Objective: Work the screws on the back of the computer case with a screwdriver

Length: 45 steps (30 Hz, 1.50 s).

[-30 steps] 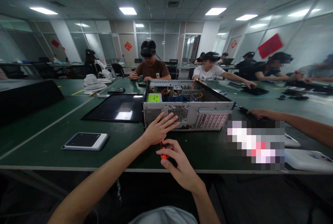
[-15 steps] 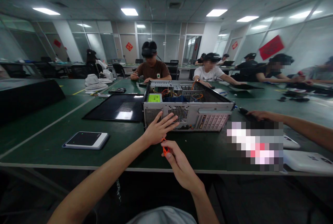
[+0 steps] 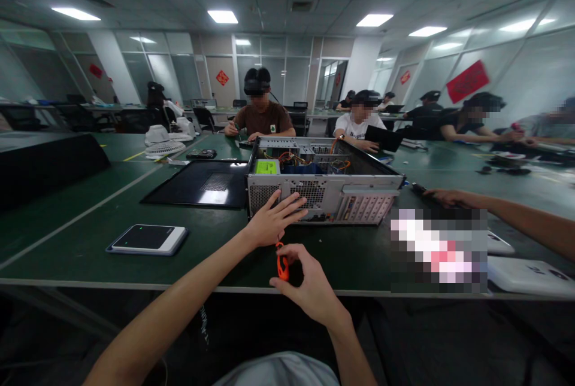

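Note:
An open grey computer case lies on the green table in front of me, its rear panel facing me. My left hand rests with spread fingers against the lower left of that rear panel, near the fan grille. Just below it, my right hand pinches the orange handle of a screwdriver between thumb and fingers. The tool's tip points up toward my left hand and is hidden behind it.
A black side panel lies left of the case, and a white-edged tablet-like device sits nearer the table's front edge. Another person's arm reaches in from the right. Several people sit working at the tables behind. A white fan stands at back left.
My right hand has shifted its grip, rolling the orange handle between the fingers; more of the handle shows now. My left hand stays on the case. The view has tilted slightly.

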Each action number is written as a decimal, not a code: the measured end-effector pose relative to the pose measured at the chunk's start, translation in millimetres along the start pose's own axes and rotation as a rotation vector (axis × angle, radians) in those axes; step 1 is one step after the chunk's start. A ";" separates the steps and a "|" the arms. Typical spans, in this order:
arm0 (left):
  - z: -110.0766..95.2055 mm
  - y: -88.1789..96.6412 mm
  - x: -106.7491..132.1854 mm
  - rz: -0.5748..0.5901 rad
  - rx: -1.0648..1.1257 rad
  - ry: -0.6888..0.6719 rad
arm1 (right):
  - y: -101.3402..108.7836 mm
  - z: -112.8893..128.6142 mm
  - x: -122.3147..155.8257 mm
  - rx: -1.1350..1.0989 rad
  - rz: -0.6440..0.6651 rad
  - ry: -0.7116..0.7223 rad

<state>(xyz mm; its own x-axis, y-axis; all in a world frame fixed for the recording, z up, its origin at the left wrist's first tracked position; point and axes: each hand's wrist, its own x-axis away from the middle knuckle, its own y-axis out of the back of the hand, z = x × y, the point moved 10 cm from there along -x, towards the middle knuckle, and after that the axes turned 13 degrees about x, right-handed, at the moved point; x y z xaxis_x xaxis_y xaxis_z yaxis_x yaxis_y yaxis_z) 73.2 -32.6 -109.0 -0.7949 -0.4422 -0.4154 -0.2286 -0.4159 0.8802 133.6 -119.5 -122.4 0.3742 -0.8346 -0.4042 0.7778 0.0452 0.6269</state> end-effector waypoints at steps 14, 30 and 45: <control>-1.6 1.4 0.8 -0.005 -0.031 -0.016 | -7.1 0.2 1.1 -0.079 0.084 0.022; -2.1 3.8 0.5 0.019 -0.050 0.004 | -1.6 6.9 0.5 -0.128 0.035 0.065; -0.2 -0.6 1.3 0.013 -0.053 0.008 | -4.8 2.0 0.4 -0.043 0.051 0.031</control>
<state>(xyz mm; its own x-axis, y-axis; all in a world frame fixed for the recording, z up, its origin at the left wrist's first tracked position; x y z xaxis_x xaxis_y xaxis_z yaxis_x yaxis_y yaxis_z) 72.4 -33.1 -110.2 -0.7929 -0.4546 -0.4058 -0.1880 -0.4510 0.8725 129.0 -121.1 -124.2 0.4291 -0.8132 -0.3933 0.7781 0.1116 0.6182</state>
